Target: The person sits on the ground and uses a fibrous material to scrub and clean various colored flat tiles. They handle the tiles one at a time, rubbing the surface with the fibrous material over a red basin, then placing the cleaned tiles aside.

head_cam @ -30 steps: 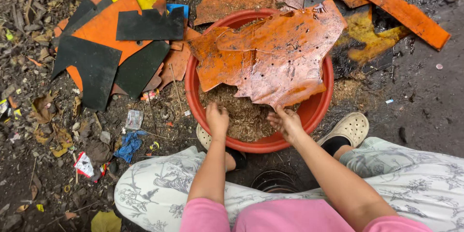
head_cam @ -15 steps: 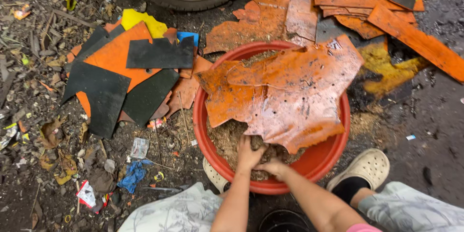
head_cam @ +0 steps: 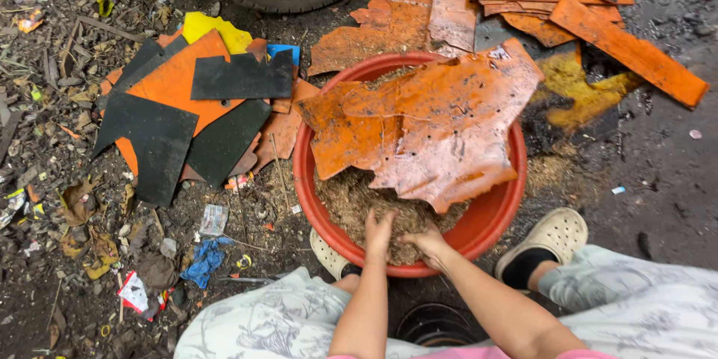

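While both hands work the loose brown stuff in the red basin (head_cam: 499, 217), the big orange sheet lies over its far half.

From the head view, the left hand (head_cam: 378, 230) presses fingers-spread into the sawdust-like fill (head_cam: 351, 202) at the near rim, and the right hand (head_cam: 428, 241), its grip loosely curled, rests on the fill just beside it, pinching nothing. Doing this well likely means scooping from the near, uncovered side and keeping clear of the wet orange sheet (head_cam: 426, 131). Black and orange offcuts (head_cam: 161, 131) lie left on the ground.
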